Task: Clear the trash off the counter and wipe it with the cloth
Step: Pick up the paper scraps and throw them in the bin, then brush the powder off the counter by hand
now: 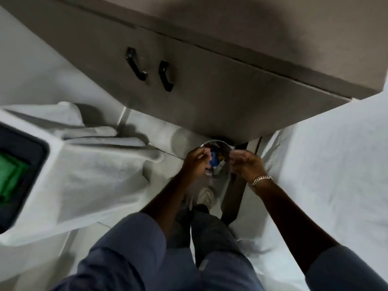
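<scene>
Above the blue-trousered legs [210, 244], the left hand [194, 162] and right hand [246, 164] are held over a small round bin [216, 143] of blurred trash [214, 162], grips indiscernible, below the grey cabinet [210, 97].

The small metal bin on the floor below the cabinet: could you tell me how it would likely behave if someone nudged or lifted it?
The bin looks like thin, shiny metal, so it is probably light and rigid. Standing on smooth pale floor, it would likely slide if nudged. Its round, narrow shape suggests it could tip, then roll, spilling the trash inside.
</scene>
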Available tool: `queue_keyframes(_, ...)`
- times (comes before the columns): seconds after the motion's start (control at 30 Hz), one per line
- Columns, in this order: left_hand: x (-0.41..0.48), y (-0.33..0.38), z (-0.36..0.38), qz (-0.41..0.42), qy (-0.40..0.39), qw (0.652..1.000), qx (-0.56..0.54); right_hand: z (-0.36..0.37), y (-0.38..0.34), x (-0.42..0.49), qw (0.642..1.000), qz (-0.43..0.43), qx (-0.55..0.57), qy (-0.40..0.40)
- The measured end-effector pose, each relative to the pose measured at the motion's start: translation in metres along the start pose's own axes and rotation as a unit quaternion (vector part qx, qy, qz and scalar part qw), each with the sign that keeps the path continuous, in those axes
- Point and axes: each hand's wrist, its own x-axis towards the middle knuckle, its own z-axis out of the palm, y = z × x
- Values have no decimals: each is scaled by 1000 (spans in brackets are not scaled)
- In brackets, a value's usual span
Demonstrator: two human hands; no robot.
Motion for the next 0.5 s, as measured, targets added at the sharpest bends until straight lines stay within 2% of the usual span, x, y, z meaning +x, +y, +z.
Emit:
queue_keyframes(0.07, -27, 40, -4, 56, 6, 998, -24, 2, -35, -21, 999, -41, 17, -2)
queue_keyframes(0.17, -66, 85, -17, 158, 0, 986, -46, 14, -93, -56, 988, -136, 37, -59)
queue_keyframes(0.23, -90, 115, -36, 212, -15, 976, -49, 19, -136, -81, 969, -225, 39, -89)
queue_keyframes(0.33, -122, 162, -73, 278, -38, 957, -69, 26, -203, -113, 935, -339, 53, -84)
queue_keyframes(0.43, -134, 212, -118, 353, 6, 933, -69, 39, -273, -118, 891, -436, 72, -103)
queue_keyframes(0.5, -132, 245, -151, 387, 59, 918, -72, 59, -322, -105, 882, -453, 81, -100)
